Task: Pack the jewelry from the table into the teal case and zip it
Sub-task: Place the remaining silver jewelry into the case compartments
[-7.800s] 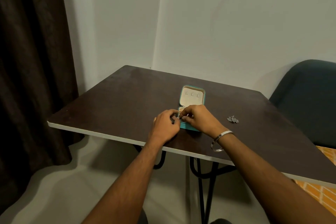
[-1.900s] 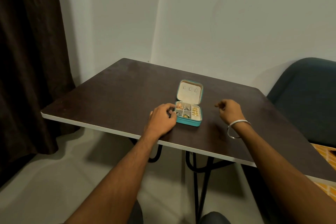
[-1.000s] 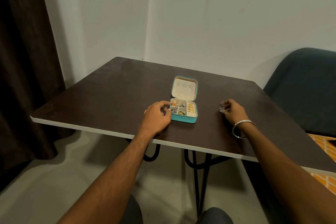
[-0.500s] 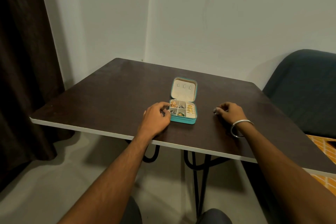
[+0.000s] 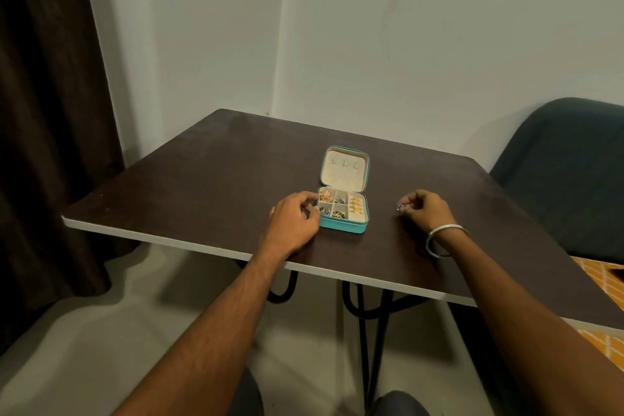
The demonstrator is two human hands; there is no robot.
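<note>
- We see the teal case (image 5: 342, 224) lying open on the dark bench (image 5: 209, 179), its lid (image 5: 344, 167) tipped up and back toward the wall.
- Inside the case, small compartments hold gold, silver and green jewelry (image 5: 339, 206); the long compartment on the case's right holds gold pieces.
- Our left hand (image 5: 295, 221) rests on the bench against the left side of the case, fingers curled, fingertips touching its left rim; we cannot tell whether they hold anything.
- Our right hand (image 5: 427, 209) is well to the right of the case, just over the bench, fingers curled in and pinching a small silver piece (image 5: 400, 207) at the fingertips.
- A silver bangle (image 5: 445, 240) circles the right wrist, on the side of that hand away from the case.
- To the right of the case, beyond the bench edge, stands a dark blue chair (image 5: 570, 172).
- Far left of the case hangs a dark curtain (image 5: 47, 111).
</note>
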